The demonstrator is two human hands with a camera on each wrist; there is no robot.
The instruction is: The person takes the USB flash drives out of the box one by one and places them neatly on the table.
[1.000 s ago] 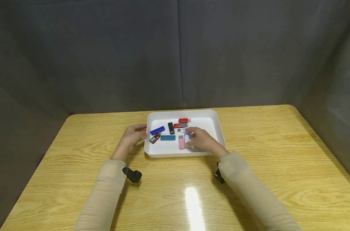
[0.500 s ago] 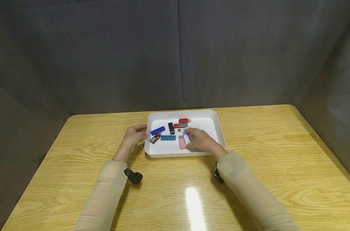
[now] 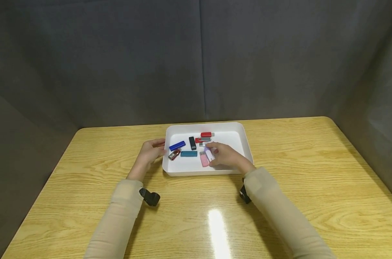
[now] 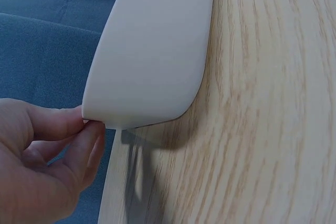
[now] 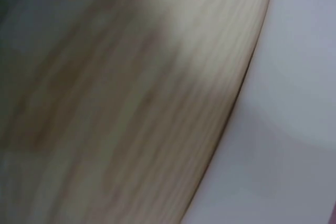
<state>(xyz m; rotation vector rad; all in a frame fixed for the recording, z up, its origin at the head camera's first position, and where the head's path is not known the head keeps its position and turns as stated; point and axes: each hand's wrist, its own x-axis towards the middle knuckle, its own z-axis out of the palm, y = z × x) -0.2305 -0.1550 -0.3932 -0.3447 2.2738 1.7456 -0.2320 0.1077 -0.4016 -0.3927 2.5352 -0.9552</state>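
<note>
The right hand is curled at its fingertips, and the white-and-lavender USB drive appears to be pinched between thumb and forefinger. The drive lies at the left side of this hand, its long axis slanted from far left to near right; the left hand is farther from it. By the left hand, the left end of the white tray is pinched at its rim, the counter lying beneath.

Nine drives are counted in the one tray. Just left of the pinched one, the pink drive is placed; whether they touch cannot be told. Beyond the right fingertips are one white drive, partly covered, one red-and-grey and one plain red. Nearer the left hand, one black, one teal, one blue and one dark red are seen.
</note>
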